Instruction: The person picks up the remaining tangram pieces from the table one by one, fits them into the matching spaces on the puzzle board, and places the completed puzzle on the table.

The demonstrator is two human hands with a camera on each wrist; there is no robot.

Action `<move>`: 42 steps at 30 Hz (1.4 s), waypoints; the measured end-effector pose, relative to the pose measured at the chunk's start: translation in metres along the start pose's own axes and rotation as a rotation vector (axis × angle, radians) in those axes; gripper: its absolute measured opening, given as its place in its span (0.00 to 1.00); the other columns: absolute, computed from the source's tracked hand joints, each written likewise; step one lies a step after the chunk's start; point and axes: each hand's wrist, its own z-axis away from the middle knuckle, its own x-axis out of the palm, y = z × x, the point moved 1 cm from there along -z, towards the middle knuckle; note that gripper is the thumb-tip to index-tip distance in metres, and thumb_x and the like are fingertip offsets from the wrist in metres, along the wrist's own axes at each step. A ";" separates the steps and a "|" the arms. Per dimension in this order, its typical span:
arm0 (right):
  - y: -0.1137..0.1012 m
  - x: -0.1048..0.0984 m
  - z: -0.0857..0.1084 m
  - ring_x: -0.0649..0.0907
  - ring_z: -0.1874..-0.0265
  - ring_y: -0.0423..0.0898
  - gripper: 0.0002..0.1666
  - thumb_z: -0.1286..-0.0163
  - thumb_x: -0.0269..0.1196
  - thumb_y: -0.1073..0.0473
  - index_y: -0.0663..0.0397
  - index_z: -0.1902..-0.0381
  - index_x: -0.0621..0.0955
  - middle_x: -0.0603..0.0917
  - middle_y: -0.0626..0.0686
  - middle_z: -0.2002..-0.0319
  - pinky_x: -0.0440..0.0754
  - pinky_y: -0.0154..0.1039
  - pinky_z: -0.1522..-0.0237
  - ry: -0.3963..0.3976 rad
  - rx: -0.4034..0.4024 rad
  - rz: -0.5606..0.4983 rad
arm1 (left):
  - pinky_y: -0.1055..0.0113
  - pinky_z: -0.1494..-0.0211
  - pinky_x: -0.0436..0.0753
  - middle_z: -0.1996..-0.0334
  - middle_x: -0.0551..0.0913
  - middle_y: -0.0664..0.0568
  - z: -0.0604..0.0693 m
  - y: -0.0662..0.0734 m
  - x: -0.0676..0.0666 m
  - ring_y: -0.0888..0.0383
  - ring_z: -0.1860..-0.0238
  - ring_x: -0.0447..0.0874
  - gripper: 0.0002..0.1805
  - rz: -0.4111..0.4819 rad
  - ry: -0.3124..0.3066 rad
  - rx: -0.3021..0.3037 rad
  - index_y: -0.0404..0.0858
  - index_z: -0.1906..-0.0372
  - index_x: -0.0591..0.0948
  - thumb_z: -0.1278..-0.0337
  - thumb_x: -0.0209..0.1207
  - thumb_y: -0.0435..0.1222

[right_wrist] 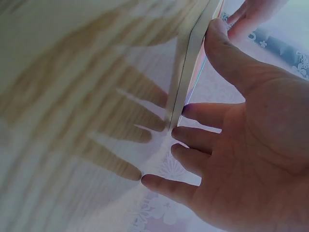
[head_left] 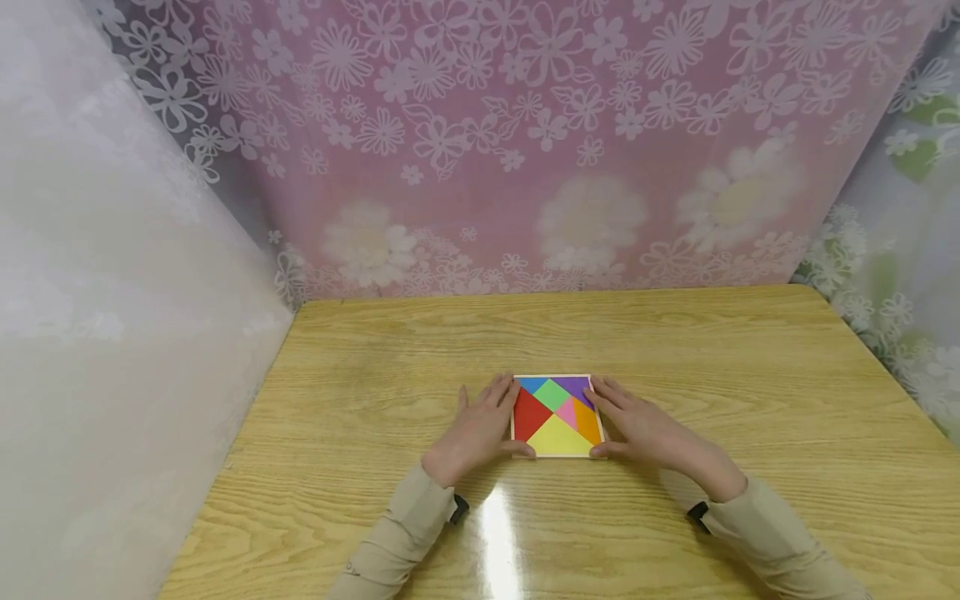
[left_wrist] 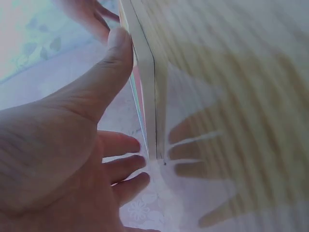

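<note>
A square tangram puzzle (head_left: 554, 437) lies flat on the wooden table in a thin pale frame, filled with red, blue, green, purple, pink, orange and yellow pieces. At its left side is my left hand (head_left: 476, 429), fingers extended along the edge and thumb on the near left corner. My right hand (head_left: 645, 429) mirrors it on the right, with the thumb at the near right corner and a finger over the purple piece (head_left: 573, 387). In the left wrist view the frame's pale edge (left_wrist: 148, 96) shows beside the thumb. The right wrist view shows straight fingers (right_wrist: 198, 139) at the frame.
The wood-grain table (head_left: 375, 358) extends around the puzzle. A pink flowered cloth (head_left: 480, 167) hangs behind its far edge. A pale sheet (head_left: 135, 333) hangs at the left and a flowered one (head_left: 892, 292) at the right. Light reflects off the near tabletop.
</note>
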 end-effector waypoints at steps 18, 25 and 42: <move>-0.003 0.000 0.013 0.61 0.27 0.72 0.52 0.36 0.70 0.42 0.70 0.26 0.65 0.59 0.71 0.25 0.66 0.69 0.35 0.015 0.010 -0.027 | 0.29 0.27 0.52 0.19 0.51 0.44 0.003 0.007 0.003 0.49 0.19 0.48 0.59 -0.008 -0.040 0.007 0.32 0.20 0.55 0.44 0.61 0.65; -0.003 0.001 0.017 0.59 0.26 0.71 0.53 0.36 0.70 0.42 0.69 0.25 0.65 0.58 0.70 0.24 0.67 0.68 0.35 0.017 0.030 -0.057 | 0.30 0.26 0.51 0.19 0.50 0.43 0.003 0.009 0.004 0.49 0.19 0.48 0.58 0.008 -0.040 0.005 0.33 0.20 0.55 0.44 0.63 0.64; -0.011 0.001 0.014 0.58 0.26 0.72 0.53 0.36 0.71 0.43 0.71 0.26 0.65 0.57 0.71 0.24 0.66 0.68 0.34 -0.002 0.044 -0.062 | 0.31 0.26 0.53 0.19 0.51 0.43 0.007 0.009 0.002 0.50 0.19 0.48 0.59 -0.047 -0.055 -0.004 0.32 0.20 0.55 0.44 0.62 0.66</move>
